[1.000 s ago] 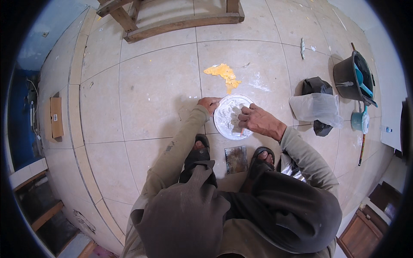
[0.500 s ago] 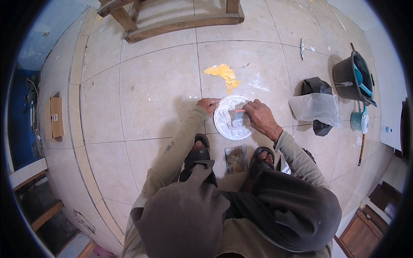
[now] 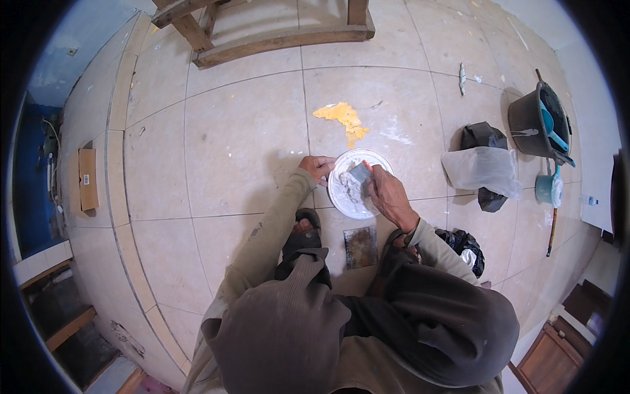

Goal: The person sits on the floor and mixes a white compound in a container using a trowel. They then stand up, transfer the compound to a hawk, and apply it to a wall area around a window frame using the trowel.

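Note:
A round white tub [image 3: 334, 202] stands on the tiled floor in front of my feet, with white, powdery paste [image 3: 349, 190] inside. My left hand [image 3: 317, 169] grips the tub's left rim, its fingers against the edge. In my right hand [image 3: 392, 197] is a putty knife [image 3: 359, 173] with a grey blade and a red-orange part by the grip. Its blade is over the paste inside the tub; my fingers hide most of the handle. A stained square plate [image 3: 360, 247] lies on the floor between my sandalled feet.
Yellow flakes [image 3: 348, 119] lie beyond the tub. To the right are a clear plastic bag [image 3: 479, 168], a dark bucket [image 3: 530, 121] holding a teal dipper [image 3: 555, 134], and a black bag [image 3: 467, 246]. A wooden frame [image 3: 289, 47] stands at the far side; a cardboard box [image 3: 87, 179] is at left.
My right hand has moved slightly down and left, and the putty knife's blade has turned, now pointing differently in the tub. The black bag beside my right forearm shows more.

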`<control>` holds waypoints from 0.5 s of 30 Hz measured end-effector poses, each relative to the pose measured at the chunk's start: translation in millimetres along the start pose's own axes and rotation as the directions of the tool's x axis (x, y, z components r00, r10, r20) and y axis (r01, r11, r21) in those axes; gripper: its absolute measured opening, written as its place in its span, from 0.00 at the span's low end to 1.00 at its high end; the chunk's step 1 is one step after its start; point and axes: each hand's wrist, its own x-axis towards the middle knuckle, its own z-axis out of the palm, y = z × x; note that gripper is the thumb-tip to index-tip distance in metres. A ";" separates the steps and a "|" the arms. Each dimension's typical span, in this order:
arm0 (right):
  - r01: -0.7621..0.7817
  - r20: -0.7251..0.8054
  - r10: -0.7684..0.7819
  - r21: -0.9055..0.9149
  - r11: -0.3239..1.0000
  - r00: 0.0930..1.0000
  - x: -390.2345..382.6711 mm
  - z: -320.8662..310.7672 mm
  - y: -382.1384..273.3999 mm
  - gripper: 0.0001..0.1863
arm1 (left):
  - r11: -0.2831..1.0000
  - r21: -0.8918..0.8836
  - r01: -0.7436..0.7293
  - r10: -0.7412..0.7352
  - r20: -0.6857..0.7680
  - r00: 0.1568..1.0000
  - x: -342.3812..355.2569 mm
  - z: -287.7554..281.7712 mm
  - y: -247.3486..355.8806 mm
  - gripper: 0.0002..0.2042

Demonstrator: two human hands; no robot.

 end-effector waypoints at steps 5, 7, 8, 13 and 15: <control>-0.067 -0.119 0.058 -0.069 0.995 0.991 -7.7 -1.8 20.8 0.09 | 0.995 0.096 -0.012 0.015 -0.033 0.999 -5.7 5.4 12.3 0.17; -0.097 -0.147 0.094 -0.015 0.995 0.985 -11.7 -9.7 16.6 0.09 | 0.997 0.068 -0.040 0.043 -0.055 0.998 -2.7 5.4 6.2 0.15; -0.112 -0.160 0.112 0.013 0.994 0.981 -12.7 -15.0 14.0 0.10 | 0.997 0.055 -0.053 0.057 -0.065 0.996 -0.4 5.5 3.7 0.14; -0.248 -0.123 0.276 0.202 0.948 0.953 -14.7 -25.8 11.1 0.11 | 0.997 0.081 -0.014 0.029 -0.193 0.981 -0.5 16.4 9.6 0.13; -0.237 -0.118 0.279 0.284 0.929 0.953 -16.1 -25.1 16.2 0.11 | 0.923 0.378 -0.072 0.167 -0.225 0.960 0.0 17.1 11.4 0.14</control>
